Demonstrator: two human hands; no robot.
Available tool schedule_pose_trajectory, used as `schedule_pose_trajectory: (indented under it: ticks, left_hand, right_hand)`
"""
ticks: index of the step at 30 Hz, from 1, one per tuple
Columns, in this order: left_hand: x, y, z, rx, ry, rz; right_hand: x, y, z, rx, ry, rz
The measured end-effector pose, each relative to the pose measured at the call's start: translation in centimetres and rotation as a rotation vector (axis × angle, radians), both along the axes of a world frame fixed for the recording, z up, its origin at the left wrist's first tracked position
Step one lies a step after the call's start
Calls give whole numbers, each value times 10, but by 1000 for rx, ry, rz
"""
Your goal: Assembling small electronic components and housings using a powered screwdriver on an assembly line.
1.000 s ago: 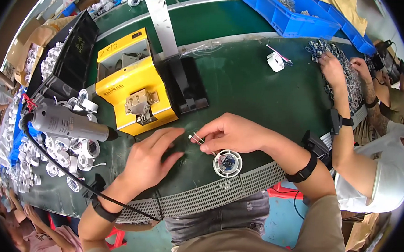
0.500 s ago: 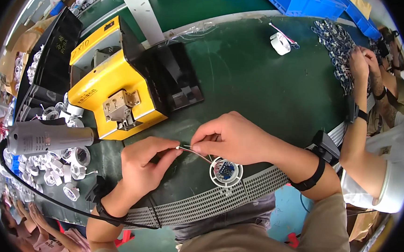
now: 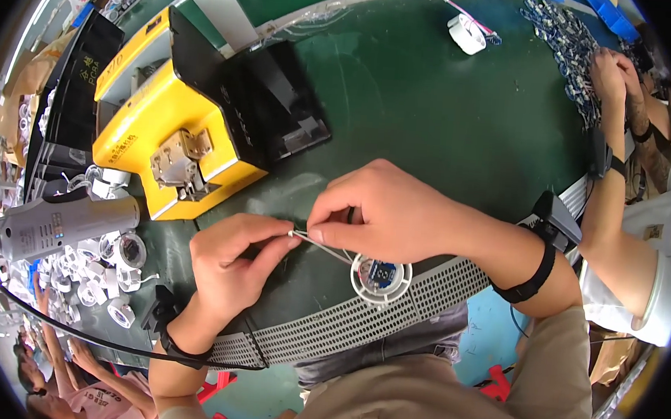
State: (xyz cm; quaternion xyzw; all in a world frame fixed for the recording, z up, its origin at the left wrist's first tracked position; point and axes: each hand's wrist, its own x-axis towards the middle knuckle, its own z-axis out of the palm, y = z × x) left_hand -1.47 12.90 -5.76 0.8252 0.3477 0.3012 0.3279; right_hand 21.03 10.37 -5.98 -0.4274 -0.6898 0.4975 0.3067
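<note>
So a thin white wire (image 3: pixel 325 245) is pinched at its end between thumb and fingertips of both the left hand (image 3: pixel 230 264) and the right hand (image 3: pixel 386 213), each grip clamped together on it just above the dark green counter (image 3: pixel 436 107). The wire runs down to a small round white part (image 3: pixel 380 279) with a blue circuit board inside, which is sat on the counter right at the near edge, just under the right hand. A yellow and black machine (image 3: pixel 177 144) is parked behind the left hand, and a grey handheld tool (image 3: pixel 62 221) is lying off to the left among loose white round parts (image 3: pixel 105 271). Another person's hands (image 3: pixel 617 73) are seen at the far right.
</note>
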Motion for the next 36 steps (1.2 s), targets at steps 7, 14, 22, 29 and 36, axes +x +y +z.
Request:
schedule_pose_trajectory:
  ticks: [7,14,22,29,36]
  left_hand:
    - [0,0,-1,5,-17,-8]
    - [-1,-1,-3,27,-17,-24]
    - [-3,1,-8,97,-25,-65]
    - [-2,0,-5,74,5,-64]
    - [-5,6,-11,152,-25,-105]
  right_hand:
    - [-2,0,-1,-33,2,2]
    - [-3,0,2,-77,-18,4]
    - [-3,-1,-2,-57,0,-4]
    - [-2,0,-4,29,-20,-25]
    - [-5,1,-4,28,-18,-41]
